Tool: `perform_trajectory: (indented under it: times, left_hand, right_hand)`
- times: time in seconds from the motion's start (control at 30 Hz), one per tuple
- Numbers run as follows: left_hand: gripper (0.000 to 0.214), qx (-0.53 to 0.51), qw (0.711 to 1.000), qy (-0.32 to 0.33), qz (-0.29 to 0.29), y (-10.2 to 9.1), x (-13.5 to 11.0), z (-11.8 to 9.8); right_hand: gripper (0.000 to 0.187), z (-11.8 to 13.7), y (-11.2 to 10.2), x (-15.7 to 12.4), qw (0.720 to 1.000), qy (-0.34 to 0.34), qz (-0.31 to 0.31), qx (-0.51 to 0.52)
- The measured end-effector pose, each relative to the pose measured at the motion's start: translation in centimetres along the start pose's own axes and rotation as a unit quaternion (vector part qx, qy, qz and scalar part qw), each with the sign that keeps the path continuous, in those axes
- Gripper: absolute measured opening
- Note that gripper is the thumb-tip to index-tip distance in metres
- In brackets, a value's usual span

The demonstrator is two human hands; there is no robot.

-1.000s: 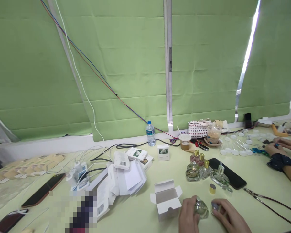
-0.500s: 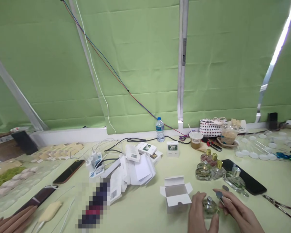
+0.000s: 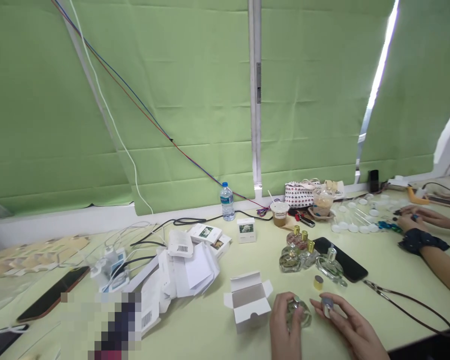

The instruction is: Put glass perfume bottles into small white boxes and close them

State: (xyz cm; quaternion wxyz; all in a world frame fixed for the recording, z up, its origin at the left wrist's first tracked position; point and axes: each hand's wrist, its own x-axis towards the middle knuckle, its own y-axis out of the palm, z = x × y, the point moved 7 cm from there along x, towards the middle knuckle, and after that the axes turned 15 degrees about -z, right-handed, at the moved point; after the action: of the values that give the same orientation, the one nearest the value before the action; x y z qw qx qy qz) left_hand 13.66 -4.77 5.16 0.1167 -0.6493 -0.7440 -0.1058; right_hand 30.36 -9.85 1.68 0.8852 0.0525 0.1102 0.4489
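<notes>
My left hand (image 3: 283, 325) is closed around a small clear glass perfume bottle (image 3: 304, 314), which is tilted over the table, thumb near its neck. Between the fingertips of my right hand (image 3: 354, 327) is a small silvery bottle cap (image 3: 327, 305), apart from the bottle. Just beyond, a gold cap (image 3: 318, 282) stands on the table. An open white box (image 3: 251, 315) sits left of my left hand. Farther back are several glass perfume bottles, such as one with a silvery cap (image 3: 330, 267) lying on its side and a round one (image 3: 290, 261).
Torn white packaging (image 3: 200, 270) lies left, with phones and chargers beyond it. A closed white box (image 3: 246, 230), a water bottle (image 3: 227, 202) and drink cups stand behind. To the right are a black phone (image 3: 341, 260), a brown strap (image 3: 405, 305) and a co-worker's hands (image 3: 416, 220).
The view has turned right, bringing a co-worker's arms into sight. My right hand with the cap is farther from the perfume bottle, which my left hand now tilts.
</notes>
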Motion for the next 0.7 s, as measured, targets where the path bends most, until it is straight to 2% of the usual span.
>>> perform_trajectory:
  times: [0.13,0.23,0.4,0.6,0.7]
  left_hand:
    - [0.033,0.005,1.000,-0.005,0.000,-0.2,0.1,0.0]
    - [0.035,-0.003,1.000,-0.013,-0.008,-0.2,0.2,-0.3]
    - [0.036,-0.022,0.999,-0.042,-0.018,-0.2,0.6,-1.1]
    - [0.035,-0.026,0.999,-0.033,-0.012,-0.3,1.0,-1.3]
    - [0.034,-0.022,0.999,-0.033,-0.008,-0.4,1.0,-0.9]
  right_hand:
    - [0.032,1.2,-0.1,-0.3,0.988,-0.133,-0.020,-0.070]
    - [0.027,1.4,-0.4,0.2,0.969,-0.193,-0.017,-0.155]
    - [0.031,0.5,-1.6,1.5,0.930,-0.194,-0.057,-0.307]
    - [0.037,0.5,-2.3,2.1,0.912,-0.201,-0.147,-0.327]
    - [0.039,0.8,-2.1,2.4,0.895,-0.221,-0.163,-0.350]
